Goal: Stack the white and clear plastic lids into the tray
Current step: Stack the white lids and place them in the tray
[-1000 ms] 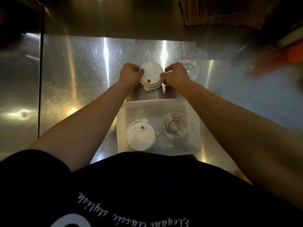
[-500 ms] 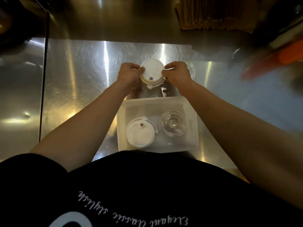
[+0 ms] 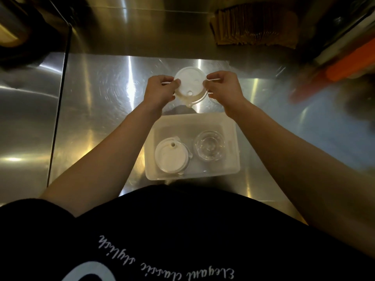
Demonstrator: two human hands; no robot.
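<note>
While above tray [image 3: 231,126] | both hands' grip pinched on white lid [image 3: 190,82]

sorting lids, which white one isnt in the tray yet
The white lid held between the left hand and right hand, beyond the tray; the other white lid lies inside.

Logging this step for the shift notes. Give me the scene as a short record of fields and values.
surface: steel counter
tray: translucent plastic tray, nearest the person
tray left: white lid stack
tray right: clear lid stack
held item: white lid, above the counter beyond the tray
left hand: pinching the lid's left rim
right hand: pinching the lid's right rim
</note>
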